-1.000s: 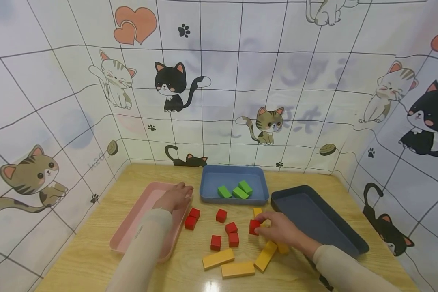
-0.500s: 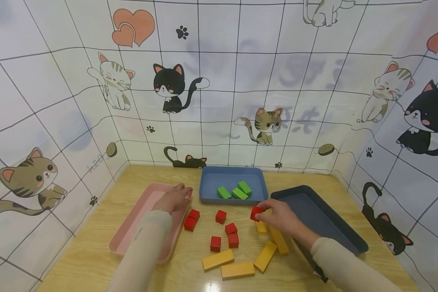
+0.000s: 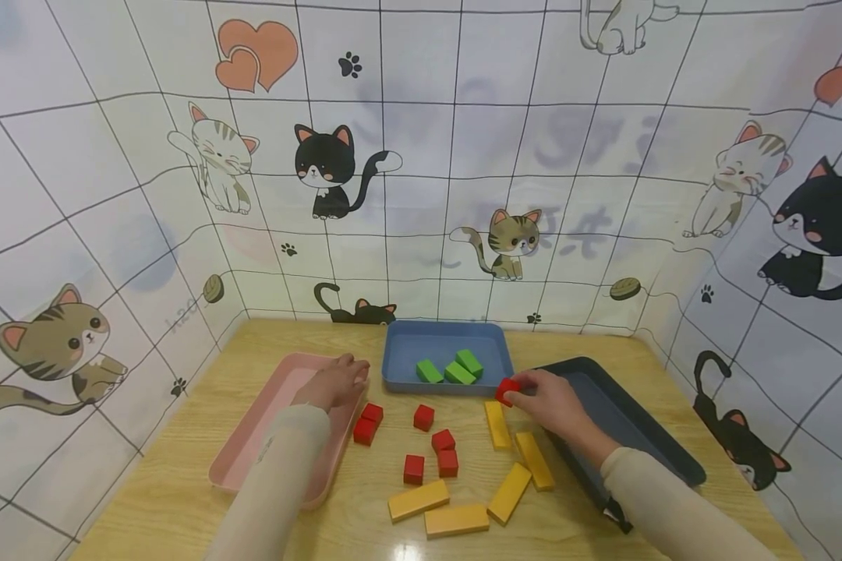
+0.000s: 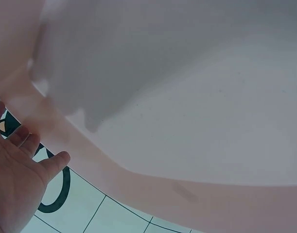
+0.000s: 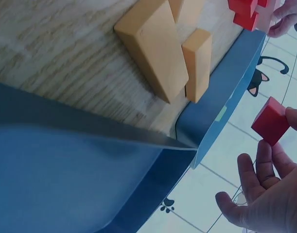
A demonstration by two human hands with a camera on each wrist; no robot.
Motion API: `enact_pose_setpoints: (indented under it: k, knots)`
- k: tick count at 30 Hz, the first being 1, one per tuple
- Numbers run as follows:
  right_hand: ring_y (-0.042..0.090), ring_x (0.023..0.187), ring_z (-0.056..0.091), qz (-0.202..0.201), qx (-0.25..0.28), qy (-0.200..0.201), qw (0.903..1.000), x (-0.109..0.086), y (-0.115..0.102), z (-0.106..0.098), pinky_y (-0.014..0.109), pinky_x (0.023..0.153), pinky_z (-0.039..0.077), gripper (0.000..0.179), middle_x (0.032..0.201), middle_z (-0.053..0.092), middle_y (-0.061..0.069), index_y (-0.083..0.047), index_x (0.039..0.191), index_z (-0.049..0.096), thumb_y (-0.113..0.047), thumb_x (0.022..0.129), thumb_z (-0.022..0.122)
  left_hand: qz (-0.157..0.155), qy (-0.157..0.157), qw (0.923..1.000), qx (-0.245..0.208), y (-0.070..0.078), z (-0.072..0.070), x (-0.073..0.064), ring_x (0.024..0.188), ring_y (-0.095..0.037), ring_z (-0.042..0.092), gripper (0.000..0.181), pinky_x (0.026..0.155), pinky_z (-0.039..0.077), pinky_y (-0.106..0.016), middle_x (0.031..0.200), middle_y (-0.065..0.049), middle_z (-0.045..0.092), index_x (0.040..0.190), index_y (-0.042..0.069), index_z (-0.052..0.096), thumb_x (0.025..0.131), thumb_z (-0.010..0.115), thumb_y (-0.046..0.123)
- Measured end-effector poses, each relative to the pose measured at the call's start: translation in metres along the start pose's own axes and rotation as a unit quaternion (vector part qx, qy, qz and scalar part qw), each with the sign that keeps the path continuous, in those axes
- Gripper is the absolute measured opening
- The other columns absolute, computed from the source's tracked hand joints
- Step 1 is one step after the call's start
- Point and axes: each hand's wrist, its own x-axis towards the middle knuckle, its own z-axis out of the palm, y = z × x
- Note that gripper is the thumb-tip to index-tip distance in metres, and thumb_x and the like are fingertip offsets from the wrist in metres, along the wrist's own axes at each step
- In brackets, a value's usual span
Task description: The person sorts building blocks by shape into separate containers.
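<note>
My right hand (image 3: 556, 405) pinches a red cube (image 3: 507, 392) between thumb and fingers. It is beside the left side of the dark blue tray (image 3: 606, 401) in the head view, near the blue tray's front right corner. In the right wrist view the held red cube (image 5: 271, 121) shows between thumb and fingertips, apart from the blocks below. My left hand (image 3: 333, 383) lies over the far right part of the pink tray (image 3: 270, 409) and holds nothing. In the left wrist view the left hand's (image 4: 22, 170) fingers are spread loosely beside the tray's wall.
Several red cubes (image 3: 424, 418) lie mid-table, some touching in pairs. Several yellow blocks (image 3: 456, 520) lie in front and to the right. The blue tray (image 3: 421, 336) at the back contains 3 green blocks (image 3: 458, 373). Cat-printed sheeting (image 3: 421, 156) encloses the table's back and sides.
My right hand has carried the red cube up and away from the yellow blocks, back and to the right toward the dark tray. My left hand has stayed in place.
</note>
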Motion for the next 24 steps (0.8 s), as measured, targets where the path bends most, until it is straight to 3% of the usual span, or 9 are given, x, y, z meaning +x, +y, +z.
enact_pose_setpoints:
  k: [12, 24]
  knots:
    - [0.025, 0.086, 0.062, 0.043, 0.013, 0.049, 0.9978, 0.025, 0.010, -0.016, 0.035, 0.069, 0.053, 0.040, 0.106, 0.070, 0.012, -0.003, 0.117, 0.068, -0.035, 0.093, 0.069, 0.013, 0.012, 0.9998, -0.008, 0.002, -0.002, -0.004, 0.142, -0.044, 0.029, 0.044, 0.108, 0.034, -0.058, 0.154, -0.023, 0.032, 0.146, 0.011, 0.047, 0.105, 0.048, 0.027]
    - [0.035, 0.094, 0.062, 0.115, -0.007, 0.087, 0.9896, 0.044, 0.027, -0.031, 0.046, 0.078, 0.050, 0.045, 0.115, 0.067, 0.022, 0.002, 0.122, 0.064, -0.034, 0.094, 0.065, 0.014, 0.011, 0.9998, -0.009, 0.003, -0.002, -0.003, 0.142, -0.044, 0.029, 0.044, 0.109, 0.034, -0.058, 0.154, -0.024, 0.031, 0.146, 0.011, 0.047, 0.104, 0.048, 0.026]
